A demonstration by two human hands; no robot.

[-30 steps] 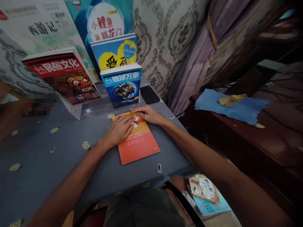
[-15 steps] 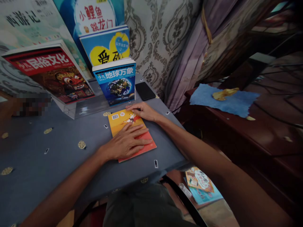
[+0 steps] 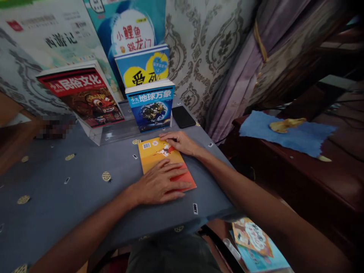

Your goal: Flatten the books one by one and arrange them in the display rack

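Note:
A thin yellow and orange book (image 3: 150,159) lies back cover up on the table, its barcode at the far left corner. My left hand (image 3: 163,184) rests flat across the near part of the book, fingers stretched out and slightly apart, hiding its near left corner. At the far right edge, my right hand (image 3: 180,142) touches the book with its fingers extended and its thumb apart. Just beyond, a blue book with a globe on its cover (image 3: 153,110) stands in a clear acrylic stand (image 3: 113,134).
A red-covered book (image 3: 93,98) and larger picture books stand at the back left. A black phone (image 3: 183,116) lies beside the stand. To the right, a blue cloth (image 3: 256,131) sits on a dark red surface. More books (image 3: 256,242) lie below the table edge.
The view has shifted, so the scene sits farther right and lower. My left hand has slid slightly toward the book's near edge. The right hand keeps its place at the far edge.

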